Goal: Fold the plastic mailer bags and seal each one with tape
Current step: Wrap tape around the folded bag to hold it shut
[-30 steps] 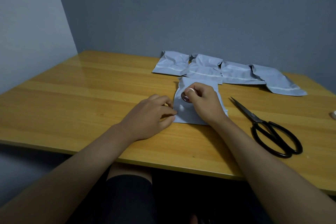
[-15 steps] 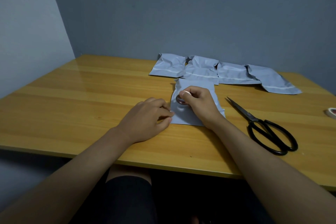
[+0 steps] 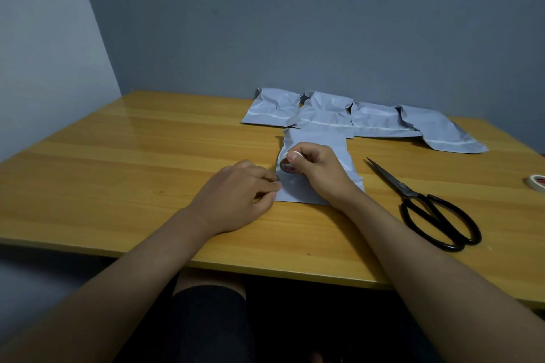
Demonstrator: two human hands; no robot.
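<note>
On the wooden table, left to right: the left hand, fingers curled, pinches at the left edge of the grey mailer bag lying flat; what it pinches cannot be told. At its 2 o'clock, touching the bag, the right hand grips a small tape roll held against the bag. At 12 o'clock from the hands, four folded mailer bags lie in a row. At 3 o'clock lie black scissors, closed; beyond them, a second tape roll at the frame edge.
</note>
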